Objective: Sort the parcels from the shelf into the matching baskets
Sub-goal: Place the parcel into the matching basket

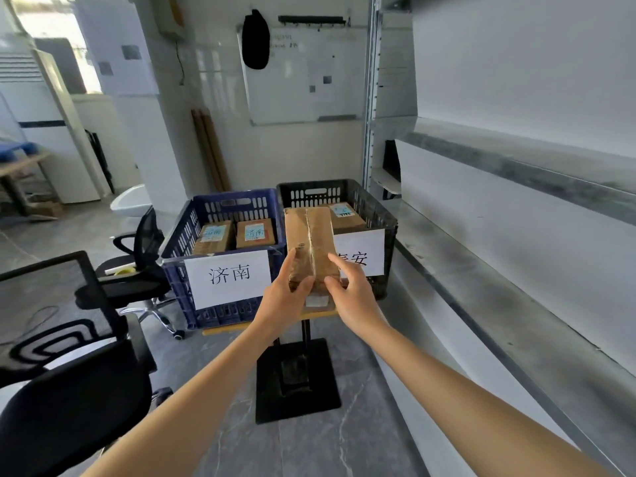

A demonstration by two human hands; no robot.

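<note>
**Cardboard parcel poised at the black basket's left rim**

Cardboard fills both hands. The left hand [285, 301] grips the near end of the parcel [309, 239] from the left, thumb over the top. The right hand [351, 294] pinches the same end from the right, forefinger laid straight along the edge. The parcel is in the air, taped seam up, its far end over the left rim of the black basket [385, 218]. Its address cannot be read from here.

Under the black basket, a desk [223, 328] carries it and the blue basket [179, 273], which touches it on the left. The white sign [364, 251] on the black basket's front is half hidden by the parcel and ends in 安. The 济南 sign [229, 278] hangs to its left. Inside the black basket lies one box [346, 215]. Two boxes [215, 235] marked 济南 lie in the blue one. A shelf [481, 270] runs to the right.

The step looks like the drop, probably into the black basket.

- Check the label against the sign first.
- Carry the parcel right until it is wholly inside the rim, not straddling the two baskets.
- Lower it flat beside the box, label up like the others.
- Loosen both hands only once it rests.
</note>
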